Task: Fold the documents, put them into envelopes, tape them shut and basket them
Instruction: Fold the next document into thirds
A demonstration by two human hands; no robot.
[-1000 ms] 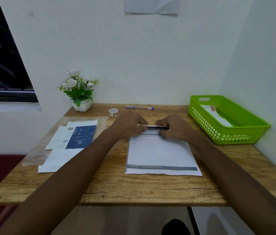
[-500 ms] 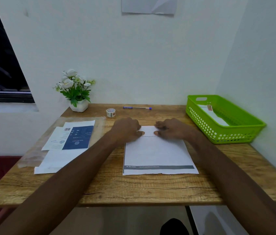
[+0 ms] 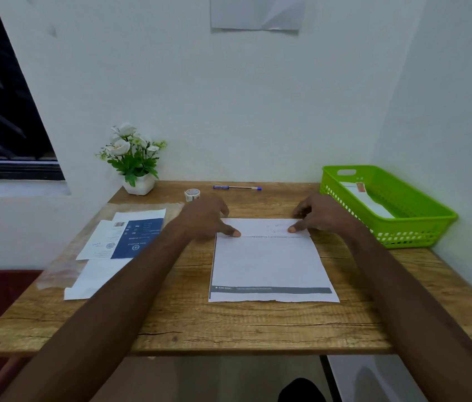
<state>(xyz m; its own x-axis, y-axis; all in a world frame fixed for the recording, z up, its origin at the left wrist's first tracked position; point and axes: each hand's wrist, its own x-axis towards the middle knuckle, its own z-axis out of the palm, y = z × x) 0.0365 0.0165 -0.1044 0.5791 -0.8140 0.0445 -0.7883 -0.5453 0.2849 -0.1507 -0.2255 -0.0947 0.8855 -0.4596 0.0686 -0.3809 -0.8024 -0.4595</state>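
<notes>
A white document (image 3: 269, 262) lies in the middle of the wooden table (image 3: 229, 323), its top strip folded down toward me. My left hand (image 3: 204, 216) presses the left end of that folded strip, thumb on the flap's edge. At the right end my right hand (image 3: 320, 214) presses the same way, with its thumb on the flap. A green basket (image 3: 420, 236) stands at the right and holds a white envelope (image 3: 374, 203) with a taped flap. A small tape roll (image 3: 192, 194) sits just behind my left hand.
A blue pen (image 3: 237, 187) lies near the back wall. A potted white flower (image 3: 134, 158) stands at the back left. Blue-and-white printed sheets (image 3: 130, 236) and a white envelope (image 3: 95, 274) rest on a clear plastic sleeve at the left. Walls close in behind and on the right.
The top edge of the document was brought down into a fold. My hands then slid apart from the middle toward the two ends of the folded strip.
</notes>
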